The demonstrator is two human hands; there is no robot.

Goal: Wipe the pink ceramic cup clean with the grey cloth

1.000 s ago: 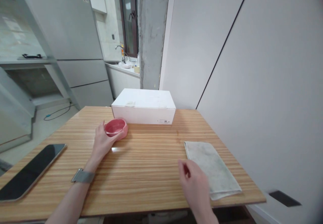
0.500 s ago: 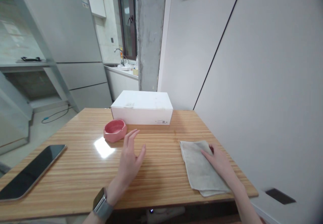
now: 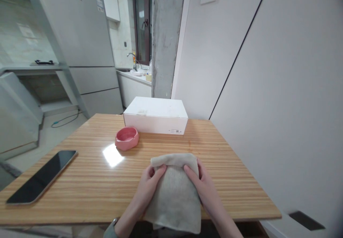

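Note:
A grey-beige cloth [image 3: 175, 195] hangs between my two hands in front of me, its lower end reaching past the table's near edge. My left hand [image 3: 151, 182] is closed on its upper left corner, thumb on the near side. On the upper right corner, my right hand [image 3: 200, 181] grips it the same way. The top of the cloth is folded over along its edge. The fingers behind the fabric are hidden. Farther off, to the left of the cloth, a pink bowl [image 3: 127, 143] with an angular rim sits on the table.
A white box [image 3: 155, 122] stands at the back of the wood-grain table [image 3: 88, 181]. A black-screened phone [image 3: 43, 175] lies at the left. A pale wall [image 3: 281, 98] runs along the right side; a fridge [image 3: 91, 41] stands beyond the table.
The cloth has been lifted from the right side of the table and brought to the middle. My left hand, previously open and empty, now grips it too.

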